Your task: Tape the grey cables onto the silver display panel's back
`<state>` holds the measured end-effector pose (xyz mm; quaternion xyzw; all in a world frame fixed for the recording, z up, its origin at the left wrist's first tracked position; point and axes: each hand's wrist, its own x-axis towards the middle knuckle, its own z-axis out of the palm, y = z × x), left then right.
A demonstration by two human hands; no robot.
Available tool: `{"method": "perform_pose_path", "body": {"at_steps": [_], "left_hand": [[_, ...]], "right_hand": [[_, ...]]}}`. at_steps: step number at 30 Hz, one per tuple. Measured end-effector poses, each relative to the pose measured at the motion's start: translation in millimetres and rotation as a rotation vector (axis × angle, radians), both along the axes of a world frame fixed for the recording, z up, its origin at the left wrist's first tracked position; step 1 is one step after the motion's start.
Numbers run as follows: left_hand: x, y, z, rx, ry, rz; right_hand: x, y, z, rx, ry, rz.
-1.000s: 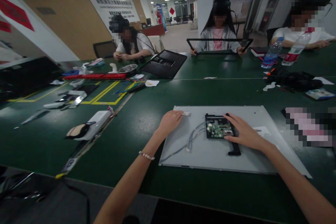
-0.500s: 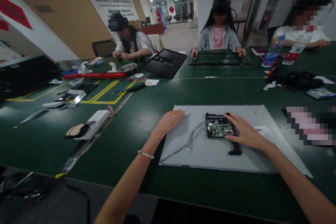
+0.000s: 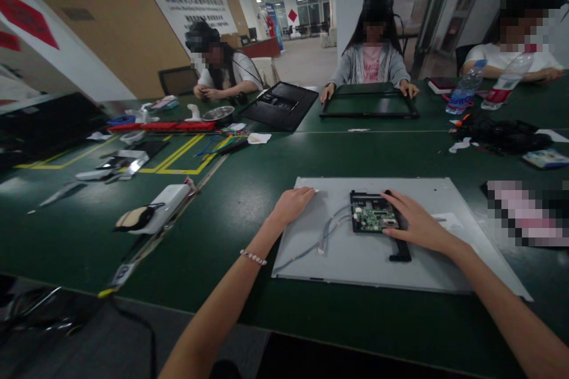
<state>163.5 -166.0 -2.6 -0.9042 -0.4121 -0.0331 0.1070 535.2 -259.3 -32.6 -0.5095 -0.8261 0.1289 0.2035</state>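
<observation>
A grey metal display panel [image 3: 324, 266] lies flat on the green table before me. On it sits a black bracket with a green circuit board [image 3: 373, 218], its black arm pointing toward me. Grey cables [image 3: 326, 234] run from the board's left side to the panel's near left corner. My right hand [image 3: 413, 222] grips the bracket's right edge, thumb and fingers apart around it. At the panel's far left corner, my left hand [image 3: 294, 204] has its fingers pressed together; a small white piece [image 3: 316, 190] shows at the fingertips.
Across the table a person holds a black frame [image 3: 368, 113]; another sits behind a black cover [image 3: 282, 103]. A white box [image 3: 162, 204] with a tan pad lies left. Bottles [image 3: 464, 92], black cables [image 3: 502, 133] and a blurred pink object [image 3: 524, 213] are right.
The white piece at my left fingertips shows less than before. My right hand stays on the bracket. The person opposite has tilted the black frame so its opening shows more.
</observation>
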Motion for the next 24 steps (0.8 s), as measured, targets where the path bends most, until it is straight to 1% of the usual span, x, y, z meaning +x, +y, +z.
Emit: {"method": "perform_pose_path", "body": {"at_steps": [4, 7, 11, 14, 16, 20, 24], "left_hand": [[3, -3, 3.9, 0.015, 0.009, 0.035], [5, -3, 5.7, 0.006, 0.022, 0.038], [2, -1, 4.4, -0.022, -0.003, 0.002], [-4, 0, 2.0, -0.043, -0.055, -0.056], [-8, -1, 0.6, -0.038, -0.074, -0.069], [-11, -3, 0.5, -0.001, -0.098, -0.017], [-4, -2, 4.7, -0.022, -0.116, -0.02]], "right_hand": [[0, 0, 1.1, -0.001, 0.011, 0.003], [0, -1, 2.5, -0.001, 0.013, -0.003], [-1, -2, 3.3, -0.012, 0.005, -0.005], [0, -2, 3.5, -0.017, 0.004, -0.002], [0, -1, 3.6, -0.019, 0.003, -0.005], [-1, -1, 3.1, -0.01, 0.003, -0.007], [0, 0, 1.0, -0.002, 0.001, -0.005]]}}
